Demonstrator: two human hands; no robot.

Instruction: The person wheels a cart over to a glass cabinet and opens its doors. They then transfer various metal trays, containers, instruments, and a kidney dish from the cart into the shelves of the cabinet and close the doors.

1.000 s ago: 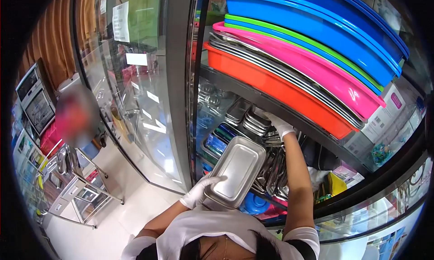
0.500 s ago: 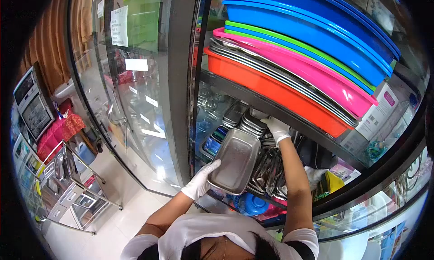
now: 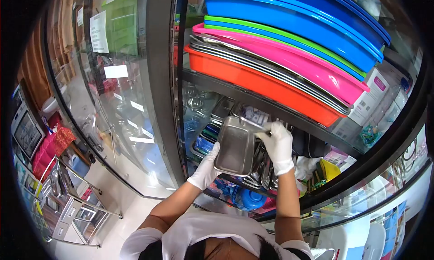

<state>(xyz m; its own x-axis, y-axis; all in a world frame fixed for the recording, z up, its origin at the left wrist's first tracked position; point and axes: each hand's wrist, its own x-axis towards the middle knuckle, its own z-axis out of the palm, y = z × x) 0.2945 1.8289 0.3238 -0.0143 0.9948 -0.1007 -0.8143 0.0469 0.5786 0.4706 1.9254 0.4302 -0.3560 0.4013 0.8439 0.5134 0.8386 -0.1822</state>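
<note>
My left hand (image 3: pixel 206 168), in a white glove, grips the left edge of a rectangular metal tray (image 3: pixel 235 147) and holds it tilted in front of the shelf. Close to the tray's upper right side is my right hand (image 3: pixel 279 147), also gloved, its fingers bent and slightly blurred. They appear closed on the edge of a second shiny metal tray (image 3: pixel 254 116), partly hidden behind the first. Below my right hand, several metal instruments or trays (image 3: pixel 258 169) lie crowded on the shelf. To the left stands another small metal tray (image 3: pixel 222 109).
Above hangs a shelf edge (image 3: pixel 235 89) bearing stacked red (image 3: pixel 253 86), pink, green and blue plastic tubs. A glass door (image 3: pixel 117 101) stands at the left, with a metal trolley (image 3: pixel 74 201) beyond it. A blue round object (image 3: pixel 253 199) sits lower down.
My right hand has drawn back from the tray stack toward me, with what looks like a tray at its fingers. The tray in my left hand has moved slightly up and turned more upright.
</note>
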